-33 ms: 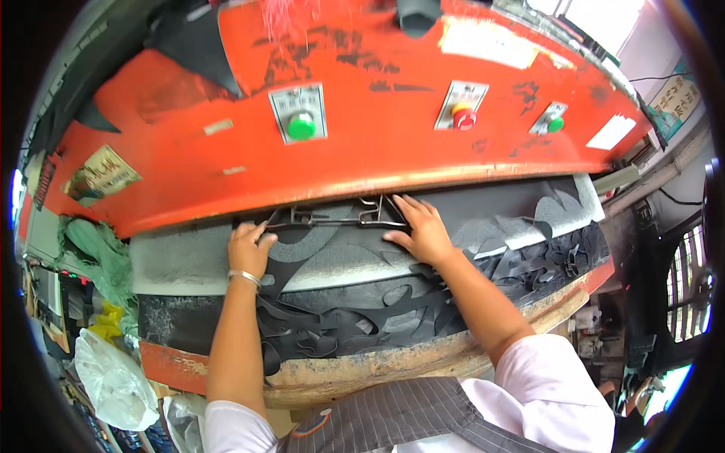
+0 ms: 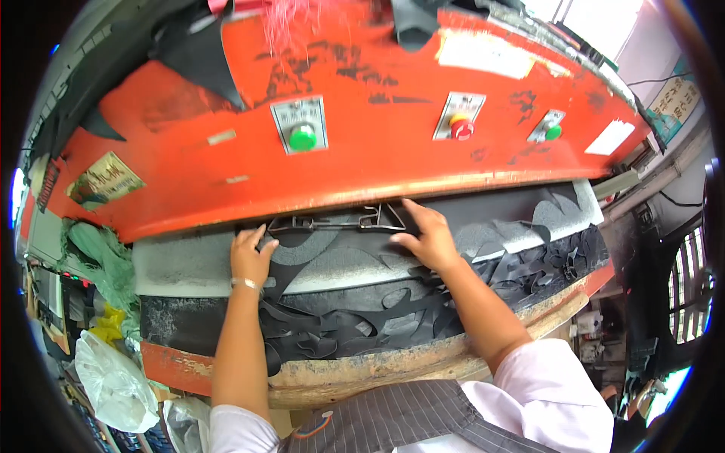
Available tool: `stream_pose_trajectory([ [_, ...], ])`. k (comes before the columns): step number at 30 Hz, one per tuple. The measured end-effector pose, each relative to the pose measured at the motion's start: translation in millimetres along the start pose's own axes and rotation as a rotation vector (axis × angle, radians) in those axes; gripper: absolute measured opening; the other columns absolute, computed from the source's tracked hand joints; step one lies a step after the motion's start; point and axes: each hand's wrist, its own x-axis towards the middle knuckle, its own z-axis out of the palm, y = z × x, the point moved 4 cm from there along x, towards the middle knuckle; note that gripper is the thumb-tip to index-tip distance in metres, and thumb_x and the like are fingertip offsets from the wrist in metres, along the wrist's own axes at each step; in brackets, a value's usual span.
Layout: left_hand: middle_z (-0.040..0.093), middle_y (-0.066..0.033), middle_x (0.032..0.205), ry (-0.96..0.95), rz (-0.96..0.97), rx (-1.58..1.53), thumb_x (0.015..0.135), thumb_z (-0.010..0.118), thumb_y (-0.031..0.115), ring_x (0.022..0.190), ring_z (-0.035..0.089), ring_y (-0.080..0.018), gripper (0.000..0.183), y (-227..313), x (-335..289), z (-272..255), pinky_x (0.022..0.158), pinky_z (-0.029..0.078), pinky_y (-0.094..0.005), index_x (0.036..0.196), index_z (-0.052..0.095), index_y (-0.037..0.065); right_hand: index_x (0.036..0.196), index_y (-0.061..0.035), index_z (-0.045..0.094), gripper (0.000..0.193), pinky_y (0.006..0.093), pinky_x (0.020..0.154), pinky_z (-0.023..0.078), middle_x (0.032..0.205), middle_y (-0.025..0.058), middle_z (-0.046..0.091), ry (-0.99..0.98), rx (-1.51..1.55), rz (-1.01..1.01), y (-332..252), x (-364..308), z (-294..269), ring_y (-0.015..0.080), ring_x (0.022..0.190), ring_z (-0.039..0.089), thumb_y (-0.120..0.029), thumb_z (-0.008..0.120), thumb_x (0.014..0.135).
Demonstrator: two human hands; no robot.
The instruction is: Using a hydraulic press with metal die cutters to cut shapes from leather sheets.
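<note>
right hand (image 2: 429,240) eased off the die (image 2: 336,225), seemingly leaving that end free.
its grip is apart, empty; left hand's (image 2: 251,259) apart too, die contact unclear.

I see the dark metal openwork frame (image 2: 337,224) lying at the middle of the rear edge of the pale grey, slab-shaped pad (image 2: 181,272), on the flat black sheet (image 2: 476,215), between the left hand (image 2: 251,260) and the right hand (image 2: 432,238). Behind it I have the broad red metal beam (image 2: 377,155); before the pad's front edge, thin black cut-out scraps (image 2: 325,346) lie from the middle to the right corner. Off the left edge I find crumpled green netting (image 2: 98,257), with a translucent white plastic bag (image 2: 117,385) before it.
</note>
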Motion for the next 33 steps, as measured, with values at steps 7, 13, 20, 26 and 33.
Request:
stream_pose_trajectory([
  [7,0.057,-0.007,0.07,0.426,0.56,-0.201,0.081,0.067,0.008,0.066,0.051,-0.0263,0.005,211,30,-75,0.064,0.041,-0.0366,0.077,0.067,0.005,0.138,0.0038,0.039,0.054,0.0444,0.111,0.025,0.144,0.026,0.034,1.241,-0.105,0.019,34,46,-235,0.0367,0.134,0.032,-0.031,0.049,0.098],
  [13,0.05,-0.0121,0.07,0.154,0.487,-0.094,0.086,0.064,0.019,0.069,0.05,-0.0324,0.026,227,46,-72,0.063,0.04,-0.043,0.067,0.054,0.004,0.143,0.0022,0.03,0.064,0.0481,0.114,0.015,0.152,0.0289,0.011,1.177,-0.153,0.221,51,53,-248,0.0393,0.143,0.012,-0.039,0.047,0.097],
  [20,0.059,-0.0108,0.076,-0.578,0.128,-0.071,0.088,0.061,0.032,0.076,0.059,-0.0307,0.027,169,-133,-54,0.07,0.049,-0.0416,0.077,0.069,0.009,0.12,-0.0049,0.057,0.052,0.0447,0.098,0.037,0.12,0.0172,0.057,-0.039,0.02,-0.106,-77,-89,-90,0.0365,0.112,0.05,-0.032,0.073,0.078],
  [26,0.063,-0.01,0.078,-0.371,0.13,-0.094,0.083,0.065,0.022,0.079,0.059,-0.0314,0.016,161,-198,-68,0.075,0.047,-0.0405,0.082,0.071,0.007,0.113,-0.0028,0.059,0.052,0.0383,0.086,0.044,0.1,0.0094,0.06,-0.476,-0.032,-0.411,-167,-166,-13,0.0275,0.098,0.057,-0.03,0.074,0.071],
  [33,0.06,-0.011,0.079,-0.241,0.118,-0.035,0.077,0.067,0.019,0.08,0.056,-0.0322,0.013,164,-197,-61,0.074,0.045,-0.041,0.074,0.068,0.006,0.098,-0.0048,0.061,0.036,0.036,0.075,0.05,0.091,0.0084,0.059,-0.398,-0.095,-0.32,-167,-169,4,0.0266,0.089,0.058,-0.018,0.071,0.066],
])
